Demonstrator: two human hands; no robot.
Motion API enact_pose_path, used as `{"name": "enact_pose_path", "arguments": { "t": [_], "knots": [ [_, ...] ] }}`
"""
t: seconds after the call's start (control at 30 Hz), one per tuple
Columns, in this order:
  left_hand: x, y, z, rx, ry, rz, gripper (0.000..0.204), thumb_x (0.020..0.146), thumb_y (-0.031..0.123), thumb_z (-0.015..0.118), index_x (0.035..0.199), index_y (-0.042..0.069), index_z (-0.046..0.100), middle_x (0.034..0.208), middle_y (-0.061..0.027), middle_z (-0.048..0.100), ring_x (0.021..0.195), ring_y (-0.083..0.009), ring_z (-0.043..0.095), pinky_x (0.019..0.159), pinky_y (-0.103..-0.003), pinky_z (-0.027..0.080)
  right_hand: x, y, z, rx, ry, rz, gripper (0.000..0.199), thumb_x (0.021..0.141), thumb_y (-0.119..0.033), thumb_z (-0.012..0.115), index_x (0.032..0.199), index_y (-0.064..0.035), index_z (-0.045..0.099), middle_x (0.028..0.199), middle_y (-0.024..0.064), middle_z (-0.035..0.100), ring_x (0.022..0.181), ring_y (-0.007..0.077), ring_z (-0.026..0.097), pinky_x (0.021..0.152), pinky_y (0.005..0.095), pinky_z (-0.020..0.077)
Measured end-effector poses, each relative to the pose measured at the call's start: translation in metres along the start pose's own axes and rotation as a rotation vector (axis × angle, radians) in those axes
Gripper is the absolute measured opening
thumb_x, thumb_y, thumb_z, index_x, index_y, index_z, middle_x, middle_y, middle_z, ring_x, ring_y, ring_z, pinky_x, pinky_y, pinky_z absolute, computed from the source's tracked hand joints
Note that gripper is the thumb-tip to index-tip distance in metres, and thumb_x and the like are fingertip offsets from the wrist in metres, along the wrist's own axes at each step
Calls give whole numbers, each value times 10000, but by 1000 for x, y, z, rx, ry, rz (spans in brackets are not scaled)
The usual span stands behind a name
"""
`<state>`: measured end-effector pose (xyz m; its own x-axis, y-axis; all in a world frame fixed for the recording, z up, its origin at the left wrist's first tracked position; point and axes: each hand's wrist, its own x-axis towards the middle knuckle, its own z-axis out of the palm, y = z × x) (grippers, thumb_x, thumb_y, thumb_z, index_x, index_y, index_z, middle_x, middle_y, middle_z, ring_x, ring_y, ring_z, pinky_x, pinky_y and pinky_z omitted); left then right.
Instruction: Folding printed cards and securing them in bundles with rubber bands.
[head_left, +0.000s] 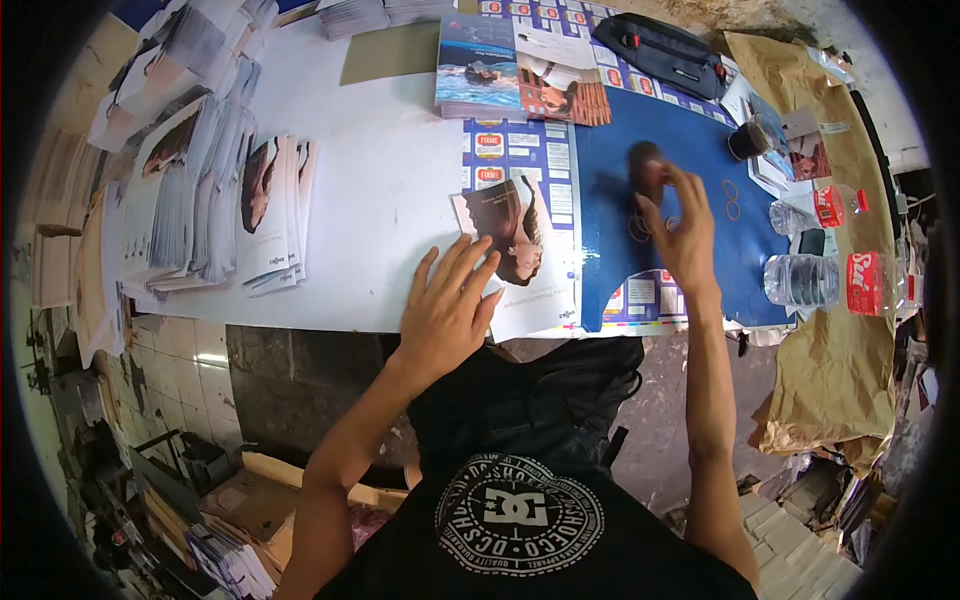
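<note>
A white counter (pixel 365 170) fills the upper half of the view, with a blue sheet (pixel 755 265) covering its right part. The booklet (pixel 512 255) lies near the counter's near edge, turned slightly askew, its cover showing a long-haired figure above a pale lower part.

The left hand (pixel 447 310) rests palm down at its 8 o'clock, fingers a little spread, their tips on the cover and hiding part of its left edge. At the booklet's 3 o'clock, the right hand (pixel 688 240) curls thumb and fingers about a dark object (pixel 643 165), rounded and too blurred to identify.

Thin rubber bands (pixel 732 200) lie on the blue sheet just beyond the right hand. From the booklet, piles (pixel 190 190) of similar booklets stand at 9 o'clock, a stack (pixel 478 75) at 12, a black bag (pixel 660 55) at 1, a dark cup (pixel 748 142) at 2, and clear bottles (pixel 800 280) with red labels at 3, near brown paper (pixel 830 390).
</note>
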<state>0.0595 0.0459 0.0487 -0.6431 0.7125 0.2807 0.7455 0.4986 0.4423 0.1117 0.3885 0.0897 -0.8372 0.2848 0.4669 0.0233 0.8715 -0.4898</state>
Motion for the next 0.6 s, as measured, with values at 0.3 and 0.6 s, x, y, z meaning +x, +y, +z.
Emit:
{"name": "enact_pose_path", "arguments": {
  "t": [0.3, 0.6],
  "knots": [
    [-2, -1, 3, 11, 3, 1, 454, 990, 210, 650, 1416, 61, 598, 1545, -105, 520, 1459, -327, 455, 1201, -550, 305, 35, -7, 32, -248, -264, -157, 493, 897, -209, 777, 1317, -32, 589, 1159, 155, 685, 1082, 372, 637, 893, 477, 489],
    [-1, 0, 1, -1, 1, -8, 460, 998, 229, 648, 1422, 59, 597, 1563, -112, 511, 1481, -309, 434, 1203, -540, 313, 4, -61, 1, 985, 103, 425, 463, 967, -128, 741, 1382, -31, 558, 1285, 126, 639, 1139, 251, 668, 910, 382, 590]
  ]
}}
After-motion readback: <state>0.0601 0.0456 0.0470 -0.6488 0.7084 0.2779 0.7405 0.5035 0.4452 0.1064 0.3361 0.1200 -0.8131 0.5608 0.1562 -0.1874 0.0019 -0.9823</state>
